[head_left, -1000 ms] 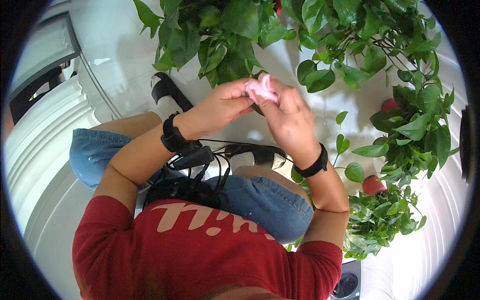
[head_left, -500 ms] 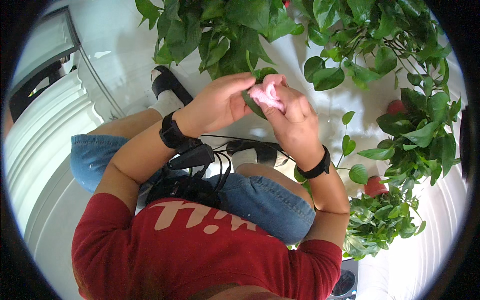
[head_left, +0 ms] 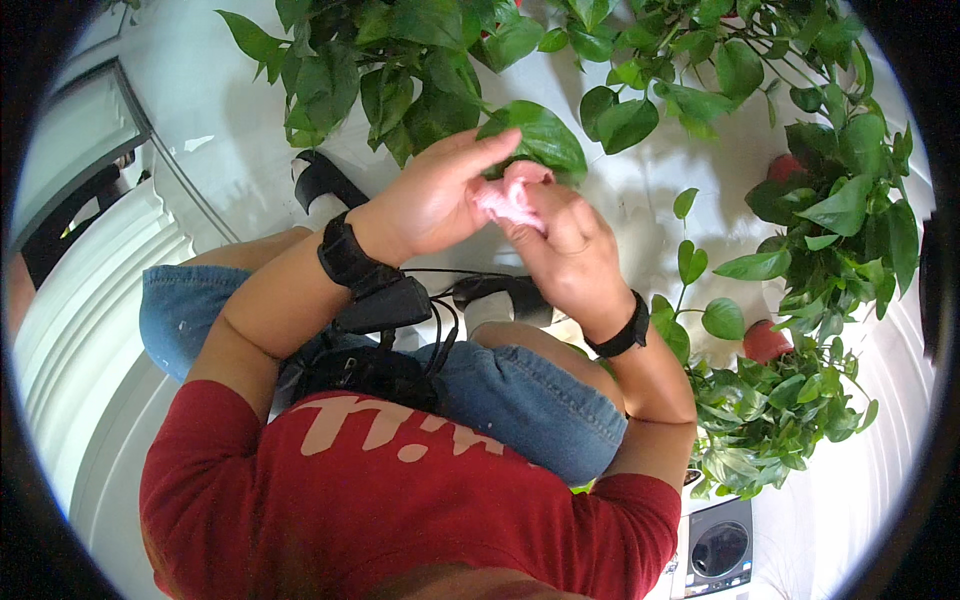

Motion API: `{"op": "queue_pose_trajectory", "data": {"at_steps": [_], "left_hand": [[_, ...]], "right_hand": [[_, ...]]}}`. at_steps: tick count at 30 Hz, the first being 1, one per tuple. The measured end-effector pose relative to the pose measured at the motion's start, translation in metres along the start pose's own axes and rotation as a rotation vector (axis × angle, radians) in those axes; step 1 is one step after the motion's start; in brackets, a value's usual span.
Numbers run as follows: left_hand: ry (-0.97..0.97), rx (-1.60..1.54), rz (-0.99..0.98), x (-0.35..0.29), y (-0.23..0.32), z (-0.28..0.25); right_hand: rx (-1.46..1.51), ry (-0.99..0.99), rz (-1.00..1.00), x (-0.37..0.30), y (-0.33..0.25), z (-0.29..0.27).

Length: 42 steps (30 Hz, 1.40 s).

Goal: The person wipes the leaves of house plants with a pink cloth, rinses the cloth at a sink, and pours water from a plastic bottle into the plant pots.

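Note:
A crumpled pink cloth (head_left: 512, 197) is gripped in my right hand (head_left: 570, 255), its thumb and fingers closed on it. My left hand (head_left: 430, 195) is beside the cloth with its thumb stretched out and apart. The ends of its other fingers are hidden behind the cloth. Just beyond both hands, a broad green leaf (head_left: 545, 138) fans out. The left thumb overlaps this leaf's near edge. Whether the left fingers support the leaf from below cannot be seen.
Leafy green plants (head_left: 430, 75) spread along the far side and down the right, some in red pots (head_left: 767, 342). Below my hands, black cables (head_left: 440, 300) and a black box (head_left: 385, 305) hang near my knees. A front-loading washing machine (head_left: 720, 548) appears at lower right.
Both hands and the cloth have shifted slightly left. The leaf, earlier mostly behind the hands and cloth, now shows its broad face beyond them. The plants sit differently as the view moved.

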<state>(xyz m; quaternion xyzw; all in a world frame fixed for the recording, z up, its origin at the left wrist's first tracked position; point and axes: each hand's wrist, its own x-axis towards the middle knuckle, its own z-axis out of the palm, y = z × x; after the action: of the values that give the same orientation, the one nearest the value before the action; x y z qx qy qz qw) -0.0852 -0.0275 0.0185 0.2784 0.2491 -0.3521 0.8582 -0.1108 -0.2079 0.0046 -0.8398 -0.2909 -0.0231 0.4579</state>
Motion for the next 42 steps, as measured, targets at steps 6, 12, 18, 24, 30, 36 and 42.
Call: {"op": "queue_pose_trajectory", "data": {"at_steps": [6, 12, 18, 24, 30, 36, 42], "left_hand": [[0.089, -0.075, 0.029, 0.004, 0.007, 0.015], [0.050, -0.259, -0.034, 0.005, 0.003, 0.019], [0.090, -0.311, -0.050, 0.007, -0.005, 0.015], [-0.058, -0.356, -0.028, 0.011, -0.007, 0.005], [0.006, -0.348, -0.037, 0.006, -0.002, 0.014], [0.017, -0.246, -0.057, 0.004, -0.006, 0.011], [0.010, 0.685, -0.057, -0.012, -0.019, -0.018]], "right_hand": [[0.436, 0.198, 0.674, -0.010, 0.043, -0.009], [-0.219, 0.294, 0.342, -0.007, 0.029, -0.039], [-0.283, 0.151, 0.302, -0.002, 0.018, -0.019], [0.164, 0.139, 0.449, -0.005, 0.001, 0.001], [-0.170, 0.135, 0.326, -0.013, 0.018, 0.003], [0.051, 0.067, 0.453, -0.007, 0.027, 0.000], [-0.087, 0.211, 0.379, 0.010, 0.041, -0.035]]}}
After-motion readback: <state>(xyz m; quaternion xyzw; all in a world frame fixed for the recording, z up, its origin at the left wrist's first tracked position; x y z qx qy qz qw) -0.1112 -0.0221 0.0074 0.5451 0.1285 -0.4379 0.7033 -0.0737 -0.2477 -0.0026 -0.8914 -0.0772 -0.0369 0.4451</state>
